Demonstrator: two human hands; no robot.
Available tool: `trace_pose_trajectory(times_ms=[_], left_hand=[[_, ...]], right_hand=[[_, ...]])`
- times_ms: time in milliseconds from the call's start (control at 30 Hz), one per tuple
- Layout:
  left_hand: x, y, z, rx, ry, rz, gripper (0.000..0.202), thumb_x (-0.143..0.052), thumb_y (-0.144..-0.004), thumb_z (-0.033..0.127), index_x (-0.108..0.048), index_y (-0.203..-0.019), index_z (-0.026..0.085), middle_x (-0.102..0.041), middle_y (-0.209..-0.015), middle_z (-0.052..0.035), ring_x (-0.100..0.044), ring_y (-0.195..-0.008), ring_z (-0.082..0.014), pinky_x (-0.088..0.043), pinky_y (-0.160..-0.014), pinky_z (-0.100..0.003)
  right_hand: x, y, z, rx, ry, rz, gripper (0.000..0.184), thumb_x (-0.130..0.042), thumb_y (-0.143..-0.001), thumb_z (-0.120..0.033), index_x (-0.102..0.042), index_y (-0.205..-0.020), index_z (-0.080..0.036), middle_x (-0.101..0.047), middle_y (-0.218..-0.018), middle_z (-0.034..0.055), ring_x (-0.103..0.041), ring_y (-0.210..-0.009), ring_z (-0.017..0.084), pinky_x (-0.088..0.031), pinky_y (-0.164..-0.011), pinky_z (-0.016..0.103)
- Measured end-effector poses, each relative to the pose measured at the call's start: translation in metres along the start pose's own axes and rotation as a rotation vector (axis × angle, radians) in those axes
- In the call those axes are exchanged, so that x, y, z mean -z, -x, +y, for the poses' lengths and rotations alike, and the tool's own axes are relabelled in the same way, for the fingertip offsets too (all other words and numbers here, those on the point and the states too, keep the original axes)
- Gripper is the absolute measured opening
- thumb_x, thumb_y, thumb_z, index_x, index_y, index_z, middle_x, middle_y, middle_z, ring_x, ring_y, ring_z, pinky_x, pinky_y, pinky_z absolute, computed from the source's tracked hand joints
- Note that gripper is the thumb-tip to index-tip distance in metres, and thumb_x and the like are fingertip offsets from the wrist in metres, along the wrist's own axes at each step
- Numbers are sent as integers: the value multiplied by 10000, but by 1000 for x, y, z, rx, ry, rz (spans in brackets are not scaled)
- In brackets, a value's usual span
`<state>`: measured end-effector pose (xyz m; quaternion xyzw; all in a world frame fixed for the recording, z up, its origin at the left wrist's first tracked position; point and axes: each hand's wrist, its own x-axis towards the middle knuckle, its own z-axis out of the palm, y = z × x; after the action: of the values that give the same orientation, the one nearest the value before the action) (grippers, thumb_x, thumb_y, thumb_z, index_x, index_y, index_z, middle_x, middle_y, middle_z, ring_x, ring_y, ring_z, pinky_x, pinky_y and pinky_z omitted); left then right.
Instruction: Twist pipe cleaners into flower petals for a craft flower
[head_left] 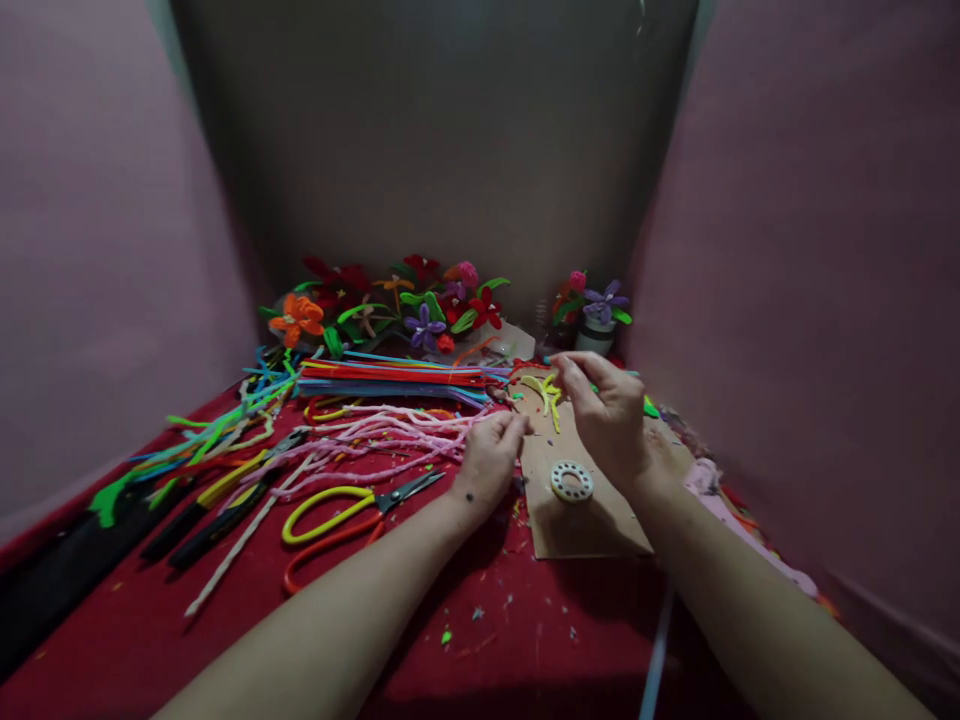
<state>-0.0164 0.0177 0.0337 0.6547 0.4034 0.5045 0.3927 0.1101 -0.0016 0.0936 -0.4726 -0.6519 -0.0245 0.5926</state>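
Red cloth (487, 650) covers the worktop, flecked with trimmings, as a person's two bare forearms reach in from the near edge. Yellow-handled scissors (337, 505) lie left of the left hand (491, 460), blades pointing toward it. That hand is pinched closed, fingertips touching the right-hand ends of a spray of pink pipe cleaners (375, 440); whether a strand is gripped cannot be told. Just to its right lies a sheet of brown cardboard (585, 530), with a white tape ring (571, 481) on it between the two wrists. The right hand (609, 410), over the card's far end, clenches thumb and fingers on a short green pipe cleaner (649, 407), whose ends show at either side of the hand. Yellow offcuts (547, 392) lie on the card just beside its fingertips. Farther back, a flat bundle of coloured pipe cleaners (390, 375) lies across the cloth. Beyond it, finished pipe-cleaner flowers (390, 300) and a small potted posy (598, 310) stand against a grey wall.
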Motion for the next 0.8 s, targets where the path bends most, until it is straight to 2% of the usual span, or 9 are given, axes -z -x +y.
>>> trace_pose_trajectory(times_ms=[67, 167, 400, 800], left_hand=[[-3, 6, 1, -76, -87, -60, 274, -422, -841, 313, -582, -683, 156, -444, -526, 32, -407, -507, -92, -311, -507, -206], [-7, 15, 1, -210, -261, -135, 233, -408, -844, 250, -569, -694, 174, -500, -559, 12, -439, -524, -100, -328, -531, -217], [-11, 28, -1, -451, -478, -286, 162, -426, -781, 150, -587, -789, 145, -634, -692, -66, -551, -586, -148, -408, -561, -256], [-11, 31, -1, -497, -633, -307, 144, -455, -753, 160, -596, -745, 130, -658, -687, -89, -596, -612, -180, -458, -580, -291]], right_hand=[[-3, 13, 7, 91, 71, -7, 204, -452, -862, -254, -630, -801, -174, -631, -699, 40, -581, -648, 146, -438, -615, 262], [-6, 27, 15, 259, 158, -101, 183, -469, -854, -235, -610, -749, -183, -620, -650, 40, -569, -601, 148, -426, -586, 263], [-5, 33, 10, 336, 158, -94, 145, -492, -846, -192, -608, -761, -180, -641, -649, 34, -583, -575, 138, -430, -581, 248], [-8, 39, 12, 307, 130, -111, 147, -510, -835, -216, -630, -762, -173, -657, -643, 43, -604, -568, 153, -434, -567, 258]])
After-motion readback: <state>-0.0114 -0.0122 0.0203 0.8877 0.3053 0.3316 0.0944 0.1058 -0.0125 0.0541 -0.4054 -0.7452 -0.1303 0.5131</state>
